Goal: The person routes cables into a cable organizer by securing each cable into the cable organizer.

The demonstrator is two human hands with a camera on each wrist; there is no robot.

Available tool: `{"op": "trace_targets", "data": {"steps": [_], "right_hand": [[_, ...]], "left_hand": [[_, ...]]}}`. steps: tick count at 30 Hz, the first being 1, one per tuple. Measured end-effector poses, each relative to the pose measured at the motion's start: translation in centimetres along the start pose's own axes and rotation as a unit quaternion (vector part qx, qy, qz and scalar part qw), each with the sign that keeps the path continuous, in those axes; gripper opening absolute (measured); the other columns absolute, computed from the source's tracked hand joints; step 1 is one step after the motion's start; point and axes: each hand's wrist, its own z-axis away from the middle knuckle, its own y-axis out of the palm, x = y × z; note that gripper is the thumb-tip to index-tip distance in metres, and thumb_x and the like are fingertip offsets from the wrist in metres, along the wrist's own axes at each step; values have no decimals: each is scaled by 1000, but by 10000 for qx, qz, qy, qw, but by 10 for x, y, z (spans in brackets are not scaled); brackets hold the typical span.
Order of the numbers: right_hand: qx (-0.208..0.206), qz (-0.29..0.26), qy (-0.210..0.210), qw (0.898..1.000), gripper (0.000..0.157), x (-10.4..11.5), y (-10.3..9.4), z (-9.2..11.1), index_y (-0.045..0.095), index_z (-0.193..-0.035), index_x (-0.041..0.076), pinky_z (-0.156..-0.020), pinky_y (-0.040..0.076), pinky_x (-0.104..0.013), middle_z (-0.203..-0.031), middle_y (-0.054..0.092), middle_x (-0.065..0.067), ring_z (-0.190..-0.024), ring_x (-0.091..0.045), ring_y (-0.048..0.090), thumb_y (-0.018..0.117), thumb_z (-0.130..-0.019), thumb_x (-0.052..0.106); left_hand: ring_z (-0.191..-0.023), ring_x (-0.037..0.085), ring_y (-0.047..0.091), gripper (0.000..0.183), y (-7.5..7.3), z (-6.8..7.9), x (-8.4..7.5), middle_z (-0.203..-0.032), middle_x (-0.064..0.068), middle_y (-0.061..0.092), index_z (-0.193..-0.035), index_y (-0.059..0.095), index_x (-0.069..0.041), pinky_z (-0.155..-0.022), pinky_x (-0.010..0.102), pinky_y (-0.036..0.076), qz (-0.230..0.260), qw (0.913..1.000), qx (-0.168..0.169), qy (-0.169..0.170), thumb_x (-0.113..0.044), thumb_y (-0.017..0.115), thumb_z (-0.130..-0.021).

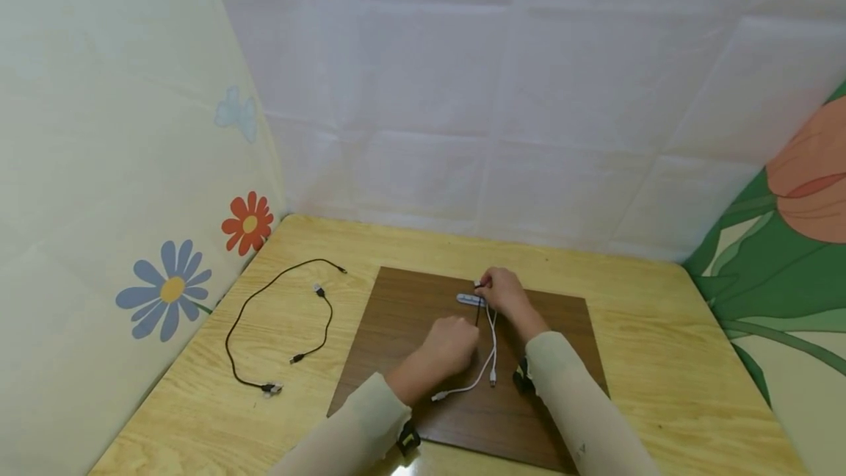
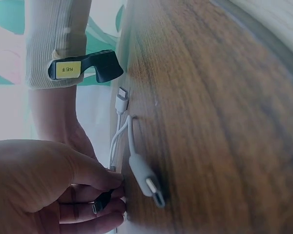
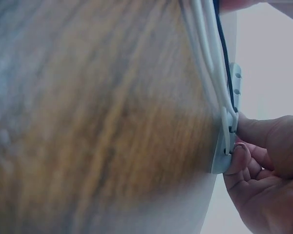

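Note:
A pale cable holder (image 1: 468,299) with slots lies toward the far side of a brown wood-grain board. My left hand (image 1: 452,345), in front of it, pinches a black cable near its small plug (image 2: 103,201). That black cable (image 3: 225,53) runs taut to the holder. My right hand (image 1: 505,291) is at the holder's right end, thumb and fingers curled in behind it, pinching the black cable near its USB plug (image 1: 477,283). Two white cables (image 3: 207,53) sit in the holder's slots; their ends, including a white plug (image 2: 145,178), trail toward me on the board.
Left of the brown board (image 1: 370,344), a long black cable (image 1: 241,314) and a shorter black cable (image 1: 329,322) lie on the yellow wood table (image 1: 667,358). A white sheet (image 1: 423,94) hangs behind the table, with flower-printed cloths at both sides.

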Motion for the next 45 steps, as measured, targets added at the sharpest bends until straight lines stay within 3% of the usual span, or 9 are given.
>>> {"op": "trace_targets", "data": {"steps": [9,17,27,33,38,45], "right_hand": [[-128,15,-160,9998,13,-2,0,2,68,-90,2,-77,52,-40,-86,67,-10,-81,-25,62,76,-90,13],[-99,-50,100,9999,12,-4,-10,11,70,-96,1,-73,51,-41,-91,67,-12,-81,-26,60,64,-97,12],[243,318,286,9988,18,-21,-27,25,68,-105,-2,-81,52,-45,-101,66,-16,-90,-28,60,64,-96,13],[649,801,104,9946,30,-30,-33,42,64,-116,-6,-94,48,-54,-114,60,-24,-108,-40,57,67,-97,17],[1041,1146,-244,9876,50,-38,-38,57,56,-134,-8,-107,37,-63,-135,50,-34,-127,-54,45,68,-97,23],[1554,1184,-452,9797,73,-46,-52,82,46,-146,-4,-111,28,-69,-153,33,-36,-138,-60,30,76,-91,32]], "left_hand": [[-68,18,64,10,-2,4,1,-75,-2,68,-74,73,-18,-57,33,53,137,9998,19,-119,-16,75,-83],[-64,18,63,11,0,6,3,-74,-3,67,-74,72,-19,-52,32,51,168,9997,-162,-95,-15,74,-84],[-63,19,63,15,-1,8,4,-71,-2,67,-71,70,-19,-52,32,50,509,9984,-158,-184,-13,72,-85],[-63,21,64,17,-1,8,4,-72,-1,68,-71,69,-19,-50,34,51,565,9981,-106,-231,-15,71,-87],[-63,21,63,20,-8,12,5,-72,1,68,-71,69,-17,-51,34,51,679,9974,-7,-226,-21,70,-90],[-69,19,66,23,-12,19,11,-75,-1,70,-73,68,-20,-57,33,52,704,9974,136,90,-30,69,-94]]}}
